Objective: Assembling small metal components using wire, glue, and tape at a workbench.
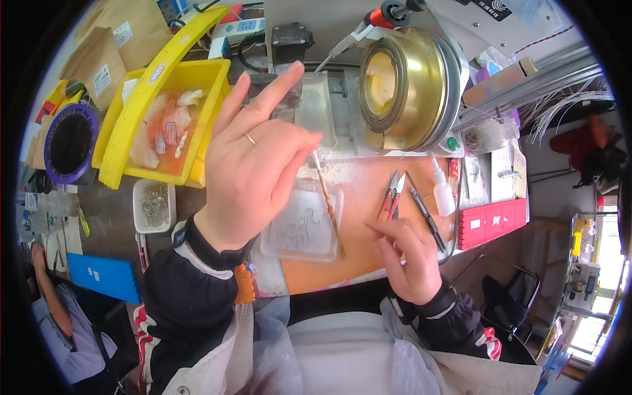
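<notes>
My left hand is raised over the bench, a ring on one finger. Its thumb and index finger are pinched, while other fingers stretch upward; what lies in the pinch is too small to make out. Just below that pinch runs a thin brown stick, slanting across the edge of a clear plastic tray that holds thin, curved pieces; whether the fingers touch the stick I cannot tell. Lower on the right, my right hand hovers over the orange mat, its thumb and index finger nearly together, with any held thing too fine to see.
A brass-coloured spool stands on a machine at the back. Red-handled snips, black tweezers, a white bottle and a red box lie right. Leftward are a yellow bin and a white dish. Another person's arm shows far left.
</notes>
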Motion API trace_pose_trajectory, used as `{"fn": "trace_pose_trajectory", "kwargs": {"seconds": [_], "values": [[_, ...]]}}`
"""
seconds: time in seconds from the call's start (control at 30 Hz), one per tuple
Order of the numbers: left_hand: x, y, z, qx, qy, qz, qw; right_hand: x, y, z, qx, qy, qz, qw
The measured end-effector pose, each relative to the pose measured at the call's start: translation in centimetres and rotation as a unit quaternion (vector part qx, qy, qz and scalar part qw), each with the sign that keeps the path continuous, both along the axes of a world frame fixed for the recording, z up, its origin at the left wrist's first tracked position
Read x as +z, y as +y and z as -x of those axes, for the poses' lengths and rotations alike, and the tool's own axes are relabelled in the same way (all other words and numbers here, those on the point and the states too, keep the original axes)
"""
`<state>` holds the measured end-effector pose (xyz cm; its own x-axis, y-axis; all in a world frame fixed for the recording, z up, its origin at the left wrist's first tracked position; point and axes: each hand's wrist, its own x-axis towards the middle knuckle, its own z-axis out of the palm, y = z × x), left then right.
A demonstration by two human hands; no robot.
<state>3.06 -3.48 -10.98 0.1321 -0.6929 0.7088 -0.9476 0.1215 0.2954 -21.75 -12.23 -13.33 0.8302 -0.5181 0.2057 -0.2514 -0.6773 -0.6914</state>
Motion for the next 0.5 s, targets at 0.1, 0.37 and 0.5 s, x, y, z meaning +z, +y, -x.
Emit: {"fn": "trace_pose_trajectory", "kwargs": {"seconds": [0.1,0.37,0.5], "values": [[-0.2,0.2,0.0,-0.002,-0.001,0.008,1.000,0.9,-0.6,-3.2,0.102,0.036,0.150,0.983],[-0.1,-0.1,-0.4,0.000,-0.006,0.013,1.000,0.2,-0.9,-5.5,0.154,0.102,0.212,0.960],[-0.3,-0.1,-0.6,-0.007,0.000,0.014,1.000,1.0,-1.8,-5.5,0.148,0.014,0.140,0.979]]}}
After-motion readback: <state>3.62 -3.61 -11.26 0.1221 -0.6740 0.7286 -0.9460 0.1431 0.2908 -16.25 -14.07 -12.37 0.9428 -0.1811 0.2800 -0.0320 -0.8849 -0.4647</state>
